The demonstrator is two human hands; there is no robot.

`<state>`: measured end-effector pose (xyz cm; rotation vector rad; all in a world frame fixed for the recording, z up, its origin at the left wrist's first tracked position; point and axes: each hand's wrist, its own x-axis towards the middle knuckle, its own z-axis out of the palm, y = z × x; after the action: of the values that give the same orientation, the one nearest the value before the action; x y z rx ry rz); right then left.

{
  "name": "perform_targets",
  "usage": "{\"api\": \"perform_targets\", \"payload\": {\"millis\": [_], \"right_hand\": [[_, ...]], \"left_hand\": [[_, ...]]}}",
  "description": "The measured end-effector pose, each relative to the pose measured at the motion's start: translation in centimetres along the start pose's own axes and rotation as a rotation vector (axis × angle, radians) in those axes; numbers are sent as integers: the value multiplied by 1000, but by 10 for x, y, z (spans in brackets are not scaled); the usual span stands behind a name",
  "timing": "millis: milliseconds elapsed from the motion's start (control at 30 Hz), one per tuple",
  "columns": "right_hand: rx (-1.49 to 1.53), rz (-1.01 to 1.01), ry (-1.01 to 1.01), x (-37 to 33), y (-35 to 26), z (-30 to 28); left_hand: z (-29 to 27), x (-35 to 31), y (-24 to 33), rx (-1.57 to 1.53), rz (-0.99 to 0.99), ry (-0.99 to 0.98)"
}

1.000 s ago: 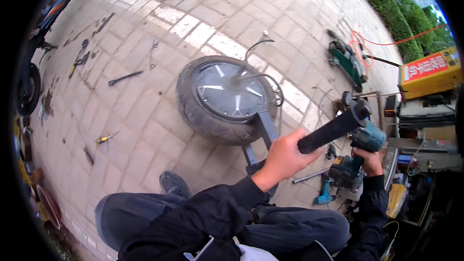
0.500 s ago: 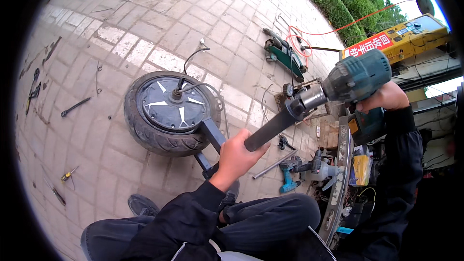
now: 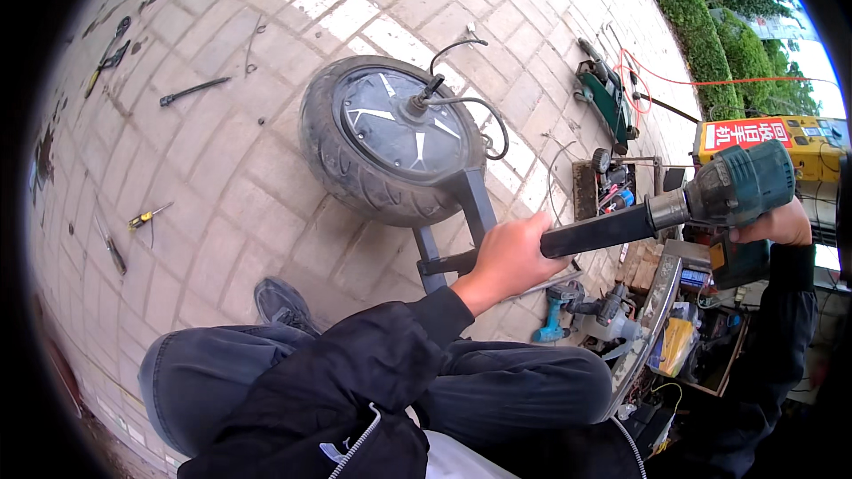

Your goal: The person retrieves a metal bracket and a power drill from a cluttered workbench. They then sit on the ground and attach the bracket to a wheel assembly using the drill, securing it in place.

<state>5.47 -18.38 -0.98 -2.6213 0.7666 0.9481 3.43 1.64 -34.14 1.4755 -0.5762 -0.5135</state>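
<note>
My left hand (image 3: 510, 259) wraps round a black bar (image 3: 599, 231) that runs up to the right from a dark square-tube frame (image 3: 479, 204). With my right hand (image 3: 777, 223) I hold a teal cordless impact wrench (image 3: 745, 179) by its handle. The wrench's silver nose (image 3: 667, 210) meets the bar's far end; whether it sits inside or against the bar, I cannot tell. Beyond my left hand, a wheel (image 3: 351, 160) with a black tyre and dark hub lies on its side, touching the frame. A black cable (image 3: 497, 120) comes out of its axle.
Screwdrivers (image 3: 146, 215), pliers (image 3: 106, 58) and a black rod (image 3: 193, 90) lie on the paving at left. A green floor jack (image 3: 605, 98) stands at far right. Another teal power tool (image 3: 557, 312) lies near my knee, beside a cluttered tool bench (image 3: 652, 306). A yellow box (image 3: 812, 146) stands behind.
The whole view has shifted, so the wheel appears further right. The bar and impact wrench now lie closer to level. Both hands keep their holds.
</note>
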Motion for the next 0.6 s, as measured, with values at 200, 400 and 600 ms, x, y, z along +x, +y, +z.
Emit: {"api": "perform_targets", "payload": {"millis": [200,400,600], "right_hand": [[40,-98,51,-1,7,7],[0,-44,41,-1,14,3],[32,-61,44,1,10,5]], "left_hand": [[5,2,0,13,6,17],[6,4,1,19,-1,18],[5,3,0,9,2,28]]}}
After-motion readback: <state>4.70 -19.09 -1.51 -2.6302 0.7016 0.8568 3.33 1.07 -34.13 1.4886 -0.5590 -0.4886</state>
